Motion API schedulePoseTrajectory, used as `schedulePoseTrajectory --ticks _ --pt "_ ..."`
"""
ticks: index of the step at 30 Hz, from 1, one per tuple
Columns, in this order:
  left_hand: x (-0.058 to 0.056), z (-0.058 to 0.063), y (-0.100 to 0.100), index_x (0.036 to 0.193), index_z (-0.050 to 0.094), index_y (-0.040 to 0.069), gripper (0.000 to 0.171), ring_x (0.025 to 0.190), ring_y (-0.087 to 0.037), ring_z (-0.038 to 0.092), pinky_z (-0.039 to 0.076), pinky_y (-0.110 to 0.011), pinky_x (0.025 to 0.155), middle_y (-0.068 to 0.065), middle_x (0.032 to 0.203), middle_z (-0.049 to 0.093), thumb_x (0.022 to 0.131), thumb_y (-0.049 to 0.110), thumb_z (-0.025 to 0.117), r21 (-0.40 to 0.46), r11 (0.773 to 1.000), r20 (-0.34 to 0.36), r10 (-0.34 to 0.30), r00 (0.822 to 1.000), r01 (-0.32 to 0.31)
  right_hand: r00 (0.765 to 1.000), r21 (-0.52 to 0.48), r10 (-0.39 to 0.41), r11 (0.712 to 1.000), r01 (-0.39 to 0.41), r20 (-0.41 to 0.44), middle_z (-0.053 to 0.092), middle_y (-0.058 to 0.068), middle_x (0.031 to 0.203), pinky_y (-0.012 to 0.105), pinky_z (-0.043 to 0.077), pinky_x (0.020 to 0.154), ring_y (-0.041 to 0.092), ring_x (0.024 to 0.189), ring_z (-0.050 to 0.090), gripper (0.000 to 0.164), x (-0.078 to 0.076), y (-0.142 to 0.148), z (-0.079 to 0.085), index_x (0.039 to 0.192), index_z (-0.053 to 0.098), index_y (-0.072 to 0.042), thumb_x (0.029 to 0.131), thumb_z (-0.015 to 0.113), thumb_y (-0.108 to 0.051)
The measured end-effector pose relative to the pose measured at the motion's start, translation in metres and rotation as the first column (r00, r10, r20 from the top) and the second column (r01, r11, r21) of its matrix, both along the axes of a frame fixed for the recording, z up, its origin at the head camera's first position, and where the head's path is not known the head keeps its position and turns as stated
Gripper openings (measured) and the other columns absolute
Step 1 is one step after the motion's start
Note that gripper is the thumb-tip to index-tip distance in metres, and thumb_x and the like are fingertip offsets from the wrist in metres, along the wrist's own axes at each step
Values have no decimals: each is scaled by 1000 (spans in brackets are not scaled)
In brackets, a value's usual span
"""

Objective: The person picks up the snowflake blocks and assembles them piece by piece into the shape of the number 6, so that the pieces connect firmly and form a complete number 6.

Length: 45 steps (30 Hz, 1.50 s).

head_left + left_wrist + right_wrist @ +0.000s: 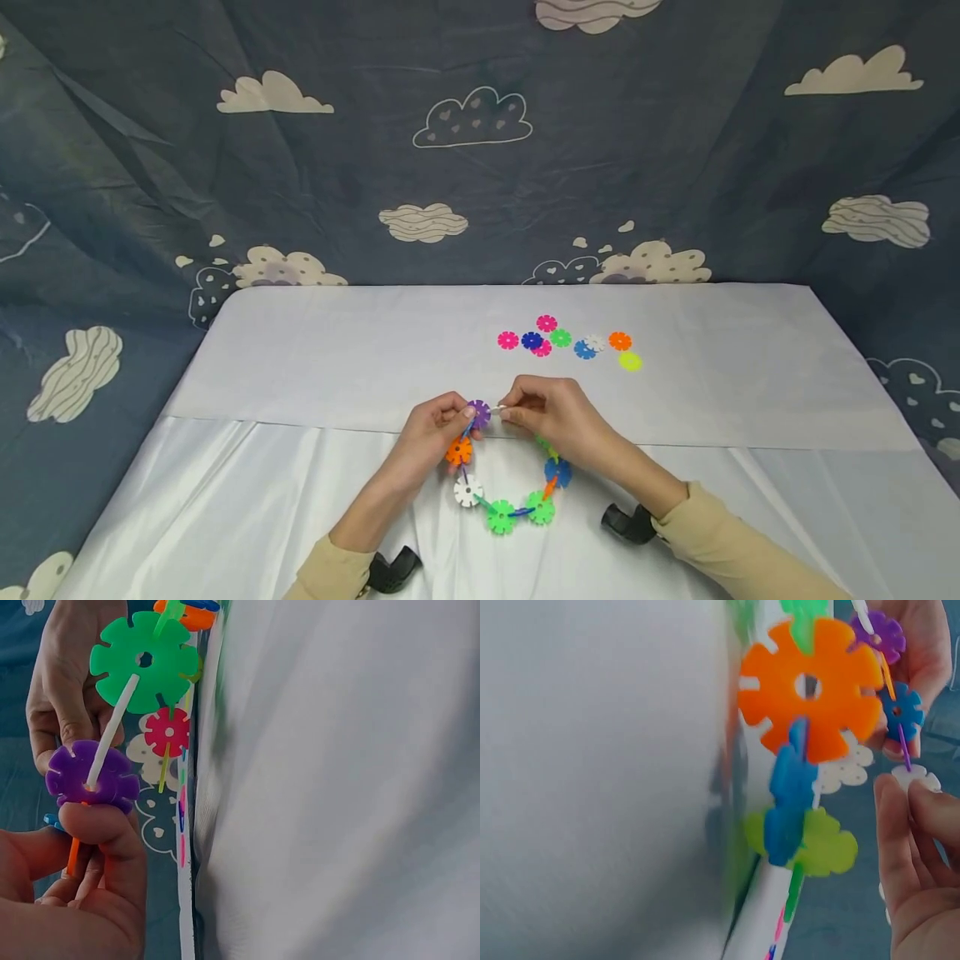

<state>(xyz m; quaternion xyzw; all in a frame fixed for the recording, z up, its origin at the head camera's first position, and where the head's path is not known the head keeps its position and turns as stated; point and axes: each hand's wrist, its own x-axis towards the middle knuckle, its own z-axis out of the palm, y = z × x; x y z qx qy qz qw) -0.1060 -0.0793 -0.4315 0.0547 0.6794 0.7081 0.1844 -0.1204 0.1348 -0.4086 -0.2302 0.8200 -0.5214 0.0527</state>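
Note:
A curved chain of slotted plastic flower discs hangs between the two hands, linked edge to edge. My left hand (438,421) pinches its upper left end by a purple disc (480,413). A blue disc (904,712) joins on there, then orange (459,452), purple and white (468,491) ones. Thumb and fingertip of my right hand (551,412) pinch a separate-looking white disc (915,777). It meets the purple disc's edge; how deep the slots engage I cannot tell. Green discs (501,518) form the loop's bottom. The chain's right end is hidden behind the right hand.
Loose discs lie farther back on the white-covered table (300,358): pink (507,340), dark blue (531,340), green (561,337), orange (620,341), yellow (631,362) and others, some overlapping. A dark cloud-patterned cloth (465,183) hangs behind the table.

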Motion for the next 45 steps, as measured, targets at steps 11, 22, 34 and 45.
schedulePoseTrajectory --ticks 11,22,34,45 --pt "-3 4 -6 93 56 -3 25 50 -17 57 45 -23 43 -23 85 64 102 20 56 32 999 35 -7 999 6 988 -5 -17 1000 16 -154 72 4 91 25 55 78 9 87 68 8 6 -9 0 90 71 -7 86 73 0" --pt "-4 1 -9 94 56 -6 25 48 -15 57 45 -23 39 -21 81 64 102 17 54 79 995 71 -73 995 67 991 -8 -17 1000 16 -136 72 -5 91 25 55 77 8 87 69 9 7 -11 -6 89 72 -9 86 74 0" --pt "0 1 -3 92 52 -1 25 56 -16 50 45 -24 43 -9 78 56 102 22 52 0 998 98 -64 993 64 999 177 36 984 -35 -1 70 -7 101 29 54 78 9 87 62 25 -4 -2 0 110 72 -19 89 71 -6" --pt "-5 0 -5 94 54 -1 22 54 -16 53 45 -23 43 -10 79 57 102 19 52 -27 998 89 -53 995 55 998 350 2 937 -26 67 65 2 110 36 51 86 18 99 57 40 -16 14 -9 129 61 -4 92 67 -17"
